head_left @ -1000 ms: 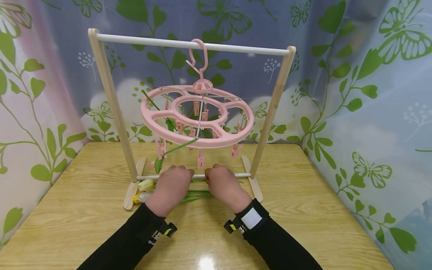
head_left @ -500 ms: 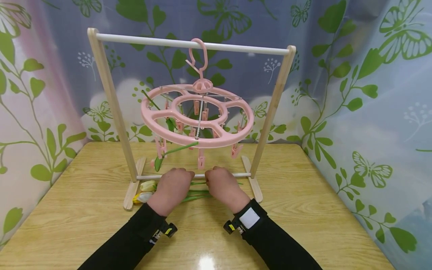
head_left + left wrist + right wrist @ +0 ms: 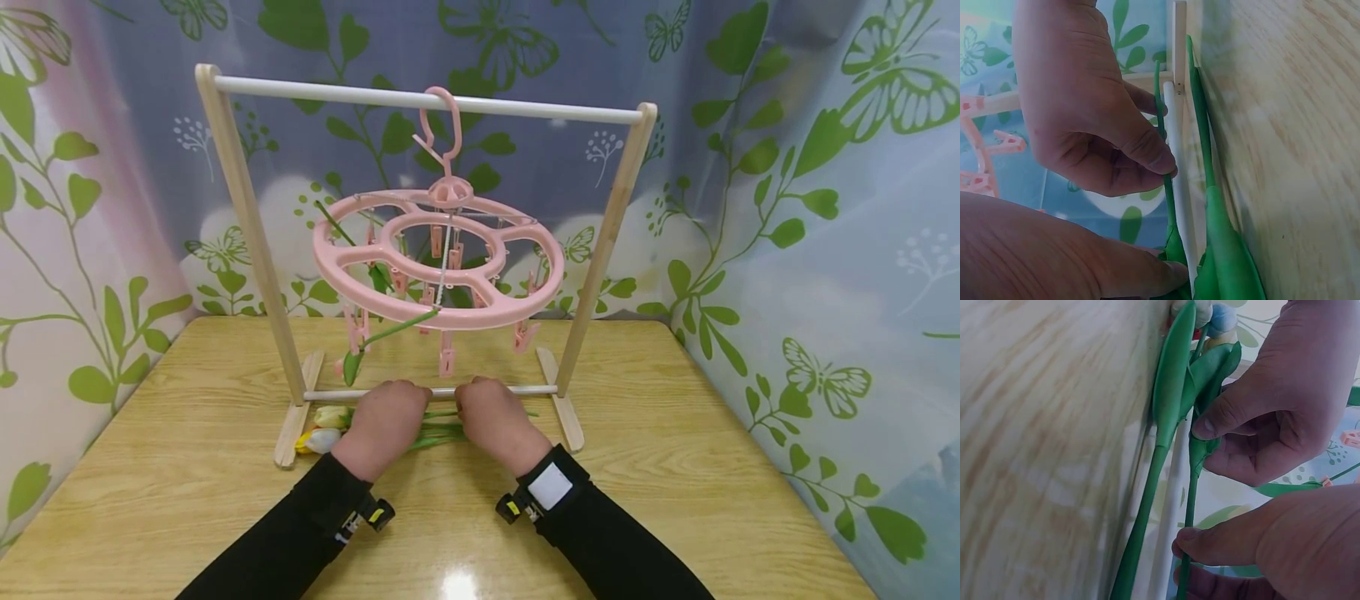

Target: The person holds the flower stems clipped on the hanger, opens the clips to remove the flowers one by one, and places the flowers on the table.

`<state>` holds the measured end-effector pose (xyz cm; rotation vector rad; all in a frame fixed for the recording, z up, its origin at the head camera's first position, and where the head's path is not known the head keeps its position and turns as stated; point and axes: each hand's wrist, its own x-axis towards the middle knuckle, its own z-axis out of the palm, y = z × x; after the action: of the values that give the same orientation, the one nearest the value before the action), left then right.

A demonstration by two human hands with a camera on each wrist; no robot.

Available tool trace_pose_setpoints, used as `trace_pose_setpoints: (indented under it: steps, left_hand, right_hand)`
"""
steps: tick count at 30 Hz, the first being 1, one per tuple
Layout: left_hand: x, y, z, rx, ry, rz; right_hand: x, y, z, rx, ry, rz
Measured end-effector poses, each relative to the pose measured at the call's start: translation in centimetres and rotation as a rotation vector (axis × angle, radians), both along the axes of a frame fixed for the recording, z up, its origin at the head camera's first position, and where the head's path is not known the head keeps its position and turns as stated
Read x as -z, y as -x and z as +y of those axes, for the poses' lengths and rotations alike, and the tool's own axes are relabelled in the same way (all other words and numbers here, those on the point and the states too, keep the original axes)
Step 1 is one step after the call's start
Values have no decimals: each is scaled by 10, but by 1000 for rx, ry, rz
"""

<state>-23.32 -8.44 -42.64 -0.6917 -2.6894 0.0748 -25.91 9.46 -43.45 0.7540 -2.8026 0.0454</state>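
Note:
My left hand and right hand are side by side, low in front of the rack's bottom rod. Between thumb and fingers, the left hand pinches the leafy part of an artificial tulip. My right hand pinches the same tulip's thin green stem. Beside it on the table lie other tulips, with white and yellow heads showing left of my left hand. Which head belongs to the held tulip is hard to tell, since my hand covers part of it.
A pink round clip hanger hangs from the top rod of a wooden rack. Tulips hang head down from its left-side clips, one stem crossing the ring. Pink clips dangle just above my hands. Patterned curtains stand behind.
Both hands have come slightly down and toward me, keeping their grip on the tulip. The cream head by my left hand has shifted a little. The hanger stays nearly still.

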Motion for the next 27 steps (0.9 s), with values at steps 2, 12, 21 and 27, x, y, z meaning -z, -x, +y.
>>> trace_pose_setpoints:
  steps: [2, 12, 21, 27]
  left_hand:
    - [1, -1, 0, 2, -8, -5]
    - [10, 2, 0, -7, 4, -35]
    - [13, 3, -1, 0, 5, -26]
    - [16, 5, 0, -32, 54, -35]
  right_hand:
    - [1, 0, 0, -1, -14, -4]
    - [4, 0, -2, -5, -9, -30]
    - [11, 2, -1, -44, -38, 38]
    - [17, 2, 0, -58, -25, 70]
